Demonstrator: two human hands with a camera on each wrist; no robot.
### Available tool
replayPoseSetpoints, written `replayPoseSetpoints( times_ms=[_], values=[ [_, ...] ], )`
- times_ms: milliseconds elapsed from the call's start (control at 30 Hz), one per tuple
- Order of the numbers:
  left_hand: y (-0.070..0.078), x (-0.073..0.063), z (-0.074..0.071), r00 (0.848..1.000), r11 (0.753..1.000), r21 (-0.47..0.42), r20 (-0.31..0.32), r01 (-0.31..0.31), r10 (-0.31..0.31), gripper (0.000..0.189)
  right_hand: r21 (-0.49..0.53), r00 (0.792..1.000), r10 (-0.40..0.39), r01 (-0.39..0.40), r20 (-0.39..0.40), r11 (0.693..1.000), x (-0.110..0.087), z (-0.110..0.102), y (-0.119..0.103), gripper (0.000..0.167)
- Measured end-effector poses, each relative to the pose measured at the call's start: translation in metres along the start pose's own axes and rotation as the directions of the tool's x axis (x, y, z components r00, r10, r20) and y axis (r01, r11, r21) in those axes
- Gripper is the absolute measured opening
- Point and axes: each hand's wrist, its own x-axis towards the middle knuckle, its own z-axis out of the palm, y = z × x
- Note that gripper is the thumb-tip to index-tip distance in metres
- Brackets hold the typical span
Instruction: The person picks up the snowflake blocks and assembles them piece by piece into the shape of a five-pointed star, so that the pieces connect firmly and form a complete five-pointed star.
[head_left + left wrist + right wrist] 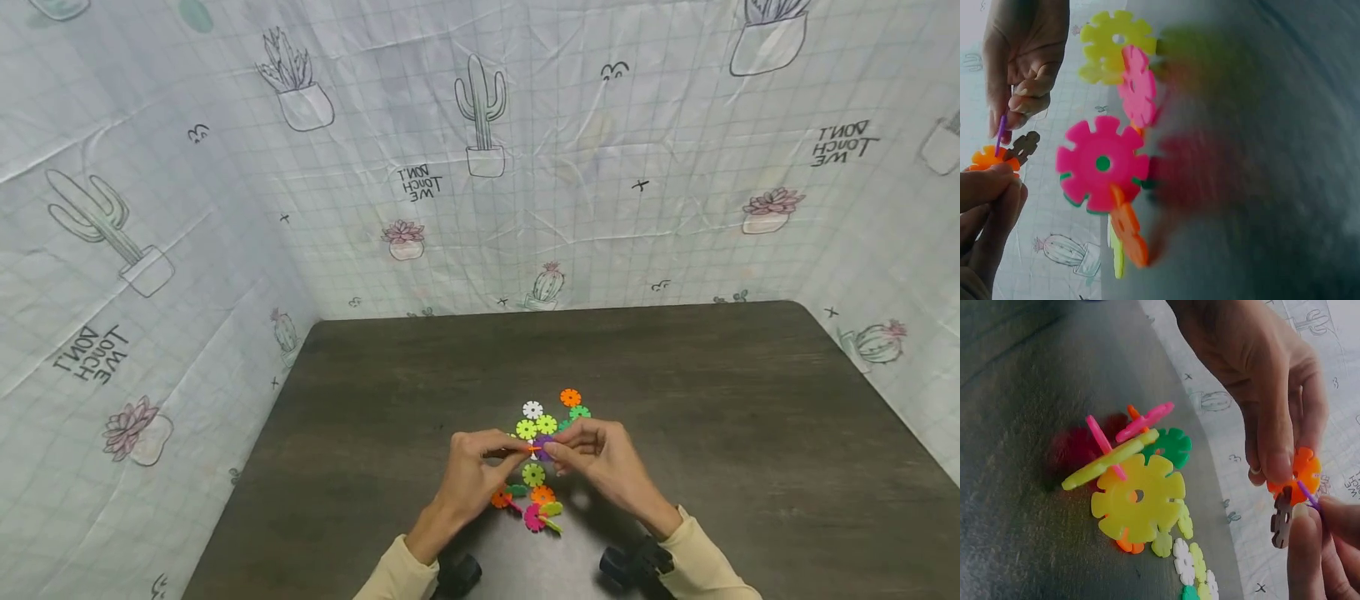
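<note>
My left hand (480,471) pinches an orange notched plastic disc (1304,473) between thumb and fingers. A dark brown disc (1282,517) is joined to that orange one, at an angle. Facing it, my right hand (611,467) pinches a purple disc (543,448), seen edge-on in both wrist views. The purple disc's edge meets the orange disc's rim; whether it sits in a slot I cannot tell. Both hands are above the table, over loose discs. Nearest the wrists lie joined pieces, among them a pink disc (1102,140) and a yellow disc (1119,512).
Beyond the hands on the dark table (375,392) lie a white disc (532,409), lime discs (547,424), an orange disc (570,397) and a green disc (580,412). A cactus-print cloth (480,242) hangs behind the table and at both sides.
</note>
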Motion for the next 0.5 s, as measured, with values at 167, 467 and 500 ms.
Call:
replayPoseSetpoints(
  times_ms=[167, 467, 500],
  values=[
    [-0.007, -0.002, -0.01, 0.993, 0.993, -0.01, -0.026, 0.116, -0.116, 0.016, -0.123, 0.998, 0.047, -0.052, -0.039, 0.991, 0.004, -0.001, 0.003, 0.025],
    [-0.014, -0.007, -0.029, 0.945, 0.941, 0.1, 0.001, 0.324, -0.326, 0.024, -0.33, 0.996, 0.071, -0.052, 0.047, 0.943, 0.006, -0.001, 0.014, 0.013],
    [-0.015, -0.007, -0.03, 0.941, 0.935, 0.118, 0.011, 0.334, -0.337, 0.024, -0.344, 0.996, 0.072, -0.048, 0.058, 0.938, 0.006, -0.001, 0.015, 0.013]
  ],
)
